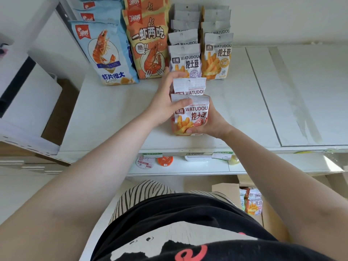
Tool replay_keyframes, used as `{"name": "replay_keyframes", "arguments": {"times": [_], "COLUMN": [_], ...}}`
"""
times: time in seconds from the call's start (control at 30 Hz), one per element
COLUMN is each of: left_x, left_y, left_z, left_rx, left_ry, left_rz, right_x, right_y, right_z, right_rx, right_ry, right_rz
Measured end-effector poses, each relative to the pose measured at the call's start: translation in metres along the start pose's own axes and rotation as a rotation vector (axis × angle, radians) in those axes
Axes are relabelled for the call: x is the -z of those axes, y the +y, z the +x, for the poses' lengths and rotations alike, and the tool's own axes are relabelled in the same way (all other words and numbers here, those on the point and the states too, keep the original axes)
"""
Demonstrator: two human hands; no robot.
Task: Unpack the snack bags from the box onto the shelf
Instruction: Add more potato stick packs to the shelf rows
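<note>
Both hands (188, 113) clasped around two Watudou bags (190, 110) — filled snack rows (150, 44) directly behind on the shelf (244, 100).

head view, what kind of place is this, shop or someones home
Most likely a small shop being restocked: a white shelf holds snack bags lined up in rows by kind, price labels sit on the shelf below, and an open cardboard box holds more bags.

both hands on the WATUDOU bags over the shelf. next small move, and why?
Probably slide the two red WATUDOU bags forward to butt against the purple WATUDOU row. Both the left hand and right hand grip them upright on the shelf, just short of that row.
</note>
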State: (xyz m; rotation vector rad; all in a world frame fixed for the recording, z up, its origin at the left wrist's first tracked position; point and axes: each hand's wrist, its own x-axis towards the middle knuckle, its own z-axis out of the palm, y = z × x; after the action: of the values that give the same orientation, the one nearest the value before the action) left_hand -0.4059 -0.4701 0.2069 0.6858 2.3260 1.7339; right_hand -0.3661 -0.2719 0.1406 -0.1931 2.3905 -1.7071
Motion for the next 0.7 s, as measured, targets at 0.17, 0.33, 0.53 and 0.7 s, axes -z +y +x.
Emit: {"name": "replay_keyframes", "arguments": {"times": [0.17,0.33,0.53,0.7], "left_x": [0.017,0.013,0.016,0.005], "left_y": [0.018,0.021,-0.001,-0.021], "left_z": [0.022,0.025,0.006,-0.011], "left_rx": [0.044,0.027,0.150,0.284], "left_ry": [-0.122,-0.094,-0.134,-0.268], "left_rz": [0.316,0.254,-0.074,-0.107], "right_x": [0.000,0.003,0.002,0.001], "right_y": [-0.008,-0.011,-0.018,-0.025], "right_z": [-0.002,-0.002,-0.003,-0.007], "right_rx": [-0.023,-0.034,-0.039,-0.024], "right_ry": [0.004,0.009,0.000,0.011], "right_rz": [-0.009,-0.017,0.000,-0.014]}}
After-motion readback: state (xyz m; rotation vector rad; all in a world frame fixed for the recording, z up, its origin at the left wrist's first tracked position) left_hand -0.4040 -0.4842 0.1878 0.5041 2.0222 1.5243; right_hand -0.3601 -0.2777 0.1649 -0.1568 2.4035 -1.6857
